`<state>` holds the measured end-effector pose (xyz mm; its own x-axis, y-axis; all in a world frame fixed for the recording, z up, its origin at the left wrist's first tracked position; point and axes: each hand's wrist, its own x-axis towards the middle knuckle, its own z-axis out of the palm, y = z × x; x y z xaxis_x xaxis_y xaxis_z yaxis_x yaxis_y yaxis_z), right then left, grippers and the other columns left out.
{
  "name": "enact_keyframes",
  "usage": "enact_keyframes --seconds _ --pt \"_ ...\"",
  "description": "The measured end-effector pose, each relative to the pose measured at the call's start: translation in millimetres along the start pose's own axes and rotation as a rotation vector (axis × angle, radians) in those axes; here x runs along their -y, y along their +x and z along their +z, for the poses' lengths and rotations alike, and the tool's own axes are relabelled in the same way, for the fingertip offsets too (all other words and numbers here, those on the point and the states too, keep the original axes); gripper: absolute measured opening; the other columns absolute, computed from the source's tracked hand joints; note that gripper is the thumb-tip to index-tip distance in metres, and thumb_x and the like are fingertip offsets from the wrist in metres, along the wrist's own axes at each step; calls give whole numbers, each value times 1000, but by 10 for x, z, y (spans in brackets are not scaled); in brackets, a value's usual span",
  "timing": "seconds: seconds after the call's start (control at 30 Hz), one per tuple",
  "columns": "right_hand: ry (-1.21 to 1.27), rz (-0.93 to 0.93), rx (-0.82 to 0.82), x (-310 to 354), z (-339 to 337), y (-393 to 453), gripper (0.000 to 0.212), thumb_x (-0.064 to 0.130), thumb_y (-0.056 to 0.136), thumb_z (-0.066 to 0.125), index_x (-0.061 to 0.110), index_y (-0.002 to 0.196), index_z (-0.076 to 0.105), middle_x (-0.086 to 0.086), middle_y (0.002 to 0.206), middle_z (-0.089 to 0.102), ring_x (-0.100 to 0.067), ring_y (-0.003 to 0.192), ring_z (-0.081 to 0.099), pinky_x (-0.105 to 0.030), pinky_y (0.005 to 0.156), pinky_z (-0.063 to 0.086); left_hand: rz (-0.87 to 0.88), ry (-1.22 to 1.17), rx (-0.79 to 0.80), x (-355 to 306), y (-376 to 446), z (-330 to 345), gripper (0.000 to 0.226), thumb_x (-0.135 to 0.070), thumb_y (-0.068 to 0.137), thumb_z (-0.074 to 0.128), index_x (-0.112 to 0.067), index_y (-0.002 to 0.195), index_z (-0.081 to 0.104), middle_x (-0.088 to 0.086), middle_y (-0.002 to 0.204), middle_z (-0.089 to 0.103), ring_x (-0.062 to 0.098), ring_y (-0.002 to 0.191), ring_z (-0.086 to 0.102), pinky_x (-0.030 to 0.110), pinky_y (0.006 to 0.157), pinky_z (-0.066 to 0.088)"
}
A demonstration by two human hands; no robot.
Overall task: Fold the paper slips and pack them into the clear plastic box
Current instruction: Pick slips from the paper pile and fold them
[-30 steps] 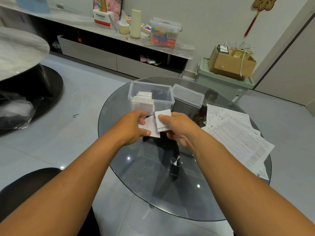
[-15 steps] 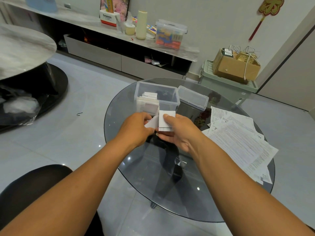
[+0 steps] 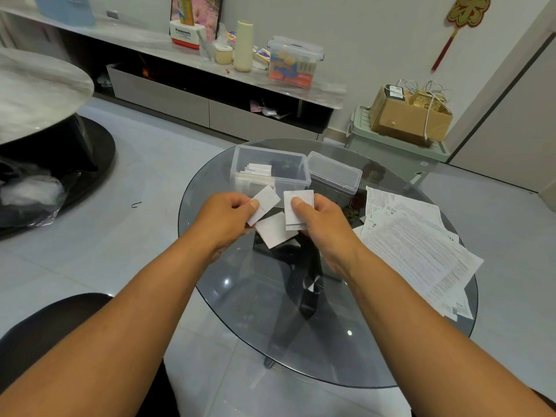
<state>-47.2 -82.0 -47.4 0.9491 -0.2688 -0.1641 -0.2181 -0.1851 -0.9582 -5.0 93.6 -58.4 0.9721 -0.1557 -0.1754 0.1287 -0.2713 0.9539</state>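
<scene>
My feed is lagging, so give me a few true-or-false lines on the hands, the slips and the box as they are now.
1. Both hands hold paper: the left hand pinches a slip, the right hand a folded slip. True.
2. The clear box is empty. False: folded slips stand at its left end.
3. The box's lid is on it. False: it lies to the box's right.
4. Unfolded printed sheets lie on the glass table, right of the hands. True.

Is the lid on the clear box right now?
No, the box stands open with slips inside, and its lid lies beside it on the table.
</scene>
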Motion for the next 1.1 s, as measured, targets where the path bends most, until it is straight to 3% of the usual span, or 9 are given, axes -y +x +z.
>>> enact_keyframes --seconds 0.2,0.37,0.43,0.5,0.6,0.67,0.8,0.9,1.1 --pt "222 30 -20 49 59 -5 23 30 106 55 20 121 69 4 97 75 -9 78 66 -25 66 51 -72 -272 21 -37 -26 117 18 -19 99 63 -10 111 74 0 84 67 7 67 53 19 63 49" --pt "231 70 -69 2 188 30 23 32 107 51 16 120 61 3 83 66 -3 56 57 -21 49 43 -90 -441 237 -59 -116 265 24 -4 101 56 -1 121 68 8 98 72 6 72 65 20 76 60" --pt "209 125 -5 14 207 23 28 36 108 49 16 120 63 4 81 66 -4 57 58 -21 50 44 -49 -389 259 -84 -143 272 24 0 100 55 -1 120 68 11 100 73 8 74 68 21 77 60" --pt "145 121 18 -1 207 23 30 37 106 51 16 121 67 1 94 73 -13 78 67 -29 67 53 -16 -327 276 -102 -161 250 24 4 99 56 -3 119 68 10 94 75 11 74 70 21 75 61" --pt "-42 -19 -88 75 117 22 23 30 106 51 15 118 65 -2 106 72 -21 98 67 -37 84 54 26 -138 223 -119 -145 175 23 -4 97 64 -8 119 65 13 95 74 12 69 68 18 65 59" --pt "-407 -154 -176 151 2 23 21 31 107 47 15 113 59 0 103 65 -23 93 61 -39 81 49 93 176 77 -79 -74 103 25 -19 96 68 -14 120 65 8 96 70 11 70 63 18 61 52" --pt "-1099 -170 -67 99 -115 12 6 26 107 45 20 106 47 -2 101 62 -28 87 56 -44 86 44 105 689 -16 10 -59 119 56 -56 83 74 -28 129 60 -3 123 58 22 106 61 37 85 51" --pt "-1102 -73 29 -36 -98 -6 2 22 105 48 20 106 48 -2 101 60 -26 90 57 -40 77 47 118 801 12 3 -75 265 64 -64 72 79 -27 121 60 1 126 51 25 113 56 38 87 49" --pt "-725 -2 -18 -46 -126 50 13 28 104 47 17 107 53 -2 101 59 -23 89 59 -37 76 46 91 714 10 -2 -25 285 36 -44 79 83 -31 94 52 -2 119 54 23 106 56 39 90 46"
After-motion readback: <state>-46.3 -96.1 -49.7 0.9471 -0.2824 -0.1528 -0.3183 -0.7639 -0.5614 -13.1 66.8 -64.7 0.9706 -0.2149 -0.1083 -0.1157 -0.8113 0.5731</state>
